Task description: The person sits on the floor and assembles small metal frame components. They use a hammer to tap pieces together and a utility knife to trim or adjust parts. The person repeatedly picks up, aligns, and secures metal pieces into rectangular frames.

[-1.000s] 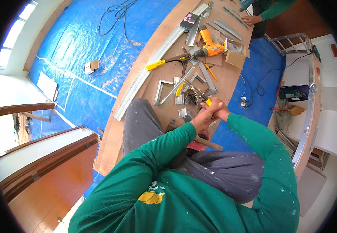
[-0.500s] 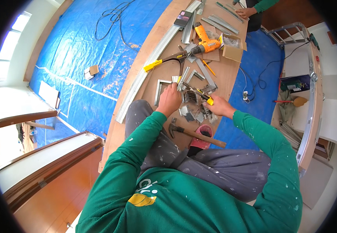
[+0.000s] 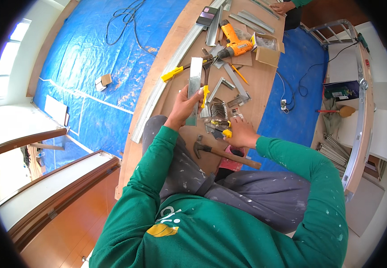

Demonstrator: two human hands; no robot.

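Observation:
A flat strip of shiny metal profile stands up from my left hand, whose fingers and thumb are closed around its lower part. Just beside that thumb is a yellow handle; what it belongs to is partly hidden. My right hand is closed on a yellow-handled hand tool that looks like snips or pliers, its jaws over small metal pieces. Right above it lies a pile of bent metal brackets. A claw hammer rests close to my lap, just below my right hand.
An orange cordless drill, an open cardboard box, a pencil, a phone and long metal profiles lie on the wooden board. Another person's hand is at the far end. Blue sheeting covers the floor.
The metal strip now stands raised in my left hand, which has shifted slightly left. My right hand has moved left and nearer to me with the yellow-handled tool, now turned.

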